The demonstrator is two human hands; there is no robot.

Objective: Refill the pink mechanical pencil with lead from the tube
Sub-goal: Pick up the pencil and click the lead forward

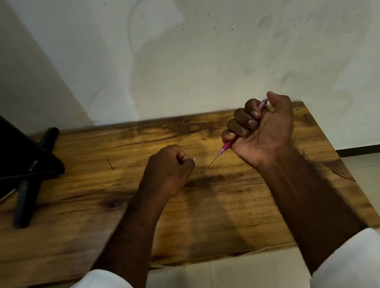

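**Pink pencil held in a fist, a thread of lead showing at its tip**

A person's right hand (264,129) holds the pink mechanical pencil (226,146) above the far right part of a wooden bench (220,214). Its fingers (242,120) are wrapped tight around the barrel and the thumb is laid against the top end. The pencil slants down toward the left, and a fine dark lead (213,162) pokes from its narrow tip, ending just short of the left hand (170,167). That hand sits near the middle of the bench with its fingers curled in and thumb pressed to forefinger. Whether it pinches anything cannot be told, and the lead tube is nowhere in sight.

The pencil is a slim, translucent pink stick that tapers to a cone and a thin point. It is likely very light and rigid, and its smooth plastic may be a little slippery. The middle of the barrel, where the fist has it, looks the sound place to hold.

The lead is the fragile part. It would probably snap under any sideways push, so it is best taken lightly between fingertips and moved only along its own line.

A short dark sliver (110,164), possibly another lead, lies on the bench well to the left, near a black stand (25,171).
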